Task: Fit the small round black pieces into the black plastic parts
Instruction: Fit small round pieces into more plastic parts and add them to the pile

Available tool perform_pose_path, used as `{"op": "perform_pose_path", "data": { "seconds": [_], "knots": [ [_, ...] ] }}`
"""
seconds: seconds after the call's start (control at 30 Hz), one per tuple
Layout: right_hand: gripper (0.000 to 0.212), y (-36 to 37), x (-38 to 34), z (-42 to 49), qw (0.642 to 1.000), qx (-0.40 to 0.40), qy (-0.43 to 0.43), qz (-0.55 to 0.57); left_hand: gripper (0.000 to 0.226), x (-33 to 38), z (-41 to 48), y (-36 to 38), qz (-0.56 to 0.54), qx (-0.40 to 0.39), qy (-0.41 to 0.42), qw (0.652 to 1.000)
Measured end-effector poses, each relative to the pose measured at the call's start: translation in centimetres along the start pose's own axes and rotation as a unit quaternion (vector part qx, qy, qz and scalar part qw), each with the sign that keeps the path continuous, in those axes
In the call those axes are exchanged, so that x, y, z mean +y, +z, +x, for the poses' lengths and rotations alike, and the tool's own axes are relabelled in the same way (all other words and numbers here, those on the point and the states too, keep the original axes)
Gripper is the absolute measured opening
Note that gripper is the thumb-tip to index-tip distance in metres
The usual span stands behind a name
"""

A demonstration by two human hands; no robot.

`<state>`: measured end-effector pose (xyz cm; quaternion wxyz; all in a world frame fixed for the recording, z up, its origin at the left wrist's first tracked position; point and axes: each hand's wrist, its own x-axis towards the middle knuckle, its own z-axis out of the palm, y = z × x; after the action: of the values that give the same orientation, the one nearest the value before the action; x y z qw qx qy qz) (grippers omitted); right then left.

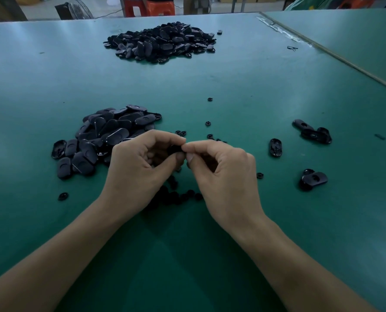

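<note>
Dead centre on the green table (255, 86), both hands meeting fingertip to fingertip. Left hand (138, 163): fingers curled, thumb and forefinger pinching a black plastic part (175, 150), mostly hidden inside the grip. Right hand (221, 174): fingers curled too, thumb and forefinger nipping the same part from its 3 o'clock side, tips touching those of the left. Any round piece under the right fingertips: impossible to tell.

Just below the hands, toward 6 o'clock, a loose heap of small round black pieces (176, 197) on the table, partly hidden by both wrists. Others strewn about: a lone piece (63, 196) at 8 o'clock, another piece (259, 175) at 4 o'clock near the right hand, a pair of pieces (180, 133) at 12 o'clock just past the left knuckles, and 2 farther pieces (207, 123) out toward 1 o'clock.

At 10 o'clock, just beside the left hand, the near pile (106, 136) of black oval parts, heaped loosely. At 12 o'clock, well apart, a larger far pile (160, 41).

At 3 o'clock, a single part (275, 147) lying hollow side up. Beyond it toward 2 o'clock, a small cluster of parts (311, 131), touching each other. At 4 o'clock, 2 stacked parts (312, 179).

At 1 o'clock, a second table (345, 37) butted against the first along a seam. Past the far edge at 12 o'clock, orange stools (149, 6); at 11 o'clock, a fan (77, 10).
</note>
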<state>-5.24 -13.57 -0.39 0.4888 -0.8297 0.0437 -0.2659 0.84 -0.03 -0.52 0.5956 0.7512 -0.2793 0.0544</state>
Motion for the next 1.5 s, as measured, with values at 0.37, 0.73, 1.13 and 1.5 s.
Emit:
{"op": "perform_pose_path", "data": {
  "seconds": [0.37, 0.73, 1.13, 1.5],
  "knots": [
    [0.019, -0.5, 0.0, 0.2, 1.000, -0.012, -0.021, 0.004, 0.029, -0.1, 0.1, -0.3, 0.033, 0.005, 0.024, 0.999],
    [0.020, -0.8, 0.7, 0.7, 0.998, -0.010, -0.041, -0.051, 0.031, -0.3, 0.1, -0.1, -0.008, -0.005, -0.008, 1.000],
    [0.010, -1.4, 0.9, 1.1, 0.996, -0.074, 0.029, 0.033, 0.021, -0.4, 0.1, -0.2, -0.068, -0.013, -0.041, 0.997],
    [0.011, -1.6, 0.8, 1.4, 0.995, -0.080, 0.048, 0.028, 0.020, -0.4, 0.2, -0.3, -0.064, -0.013, -0.042, 0.997]
  ]
}}
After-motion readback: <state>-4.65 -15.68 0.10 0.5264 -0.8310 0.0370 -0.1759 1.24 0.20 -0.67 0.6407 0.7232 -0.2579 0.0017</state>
